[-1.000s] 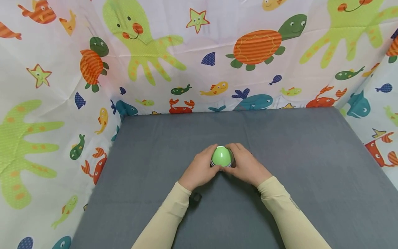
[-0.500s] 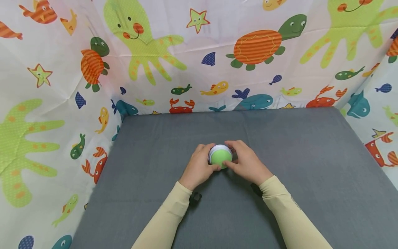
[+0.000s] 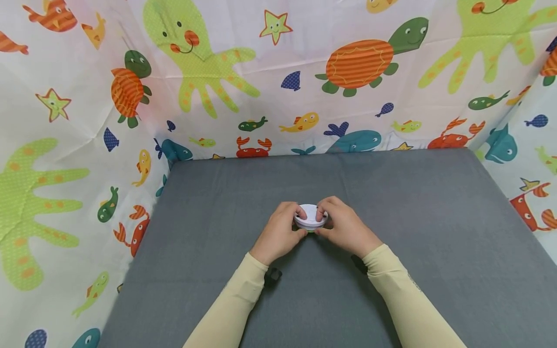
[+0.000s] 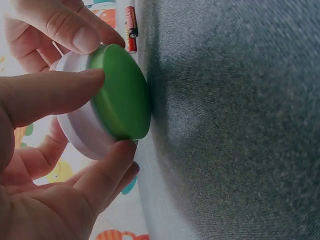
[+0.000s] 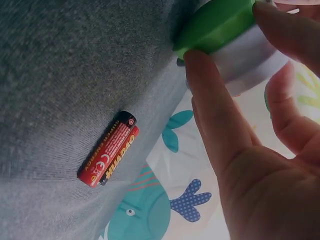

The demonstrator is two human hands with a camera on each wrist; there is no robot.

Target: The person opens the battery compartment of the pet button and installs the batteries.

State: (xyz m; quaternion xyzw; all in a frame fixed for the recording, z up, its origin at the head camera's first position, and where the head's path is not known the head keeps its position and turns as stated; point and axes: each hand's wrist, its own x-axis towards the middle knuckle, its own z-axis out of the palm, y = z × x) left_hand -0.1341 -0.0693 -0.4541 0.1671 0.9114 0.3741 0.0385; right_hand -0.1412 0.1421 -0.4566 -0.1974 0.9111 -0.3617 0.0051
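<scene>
A round white-and-green device (image 3: 310, 223), shaped like a thick puck, is held between both hands at mid-table. Its ribbed white side faces up, and the domed green part (image 4: 125, 95) points down toward the cloth. My left hand (image 3: 280, 233) grips the left edge, thumb at the near side and a fingertip curled onto the white face. On the opposite edge my right hand (image 3: 345, 231) does likewise, its thumb also near the front. Fingers cover part of the rim. In the right wrist view the green dome (image 5: 220, 25) is close to the cloth; whether it touches I cannot tell.
Red-and-black batteries (image 5: 107, 152) lie side by side on the grey cloth (image 3: 217, 208) beyond the hands, hidden in the head view. A white curtain (image 3: 270, 63) printed with sea animals stands around the back and sides. A black wrist camera (image 3: 273, 275) sits by the left sleeve.
Both hands have turned the device over: its green dome faced up, then tilted toward me, and now the white side is on top. The arms have stayed nearly in place.
</scene>
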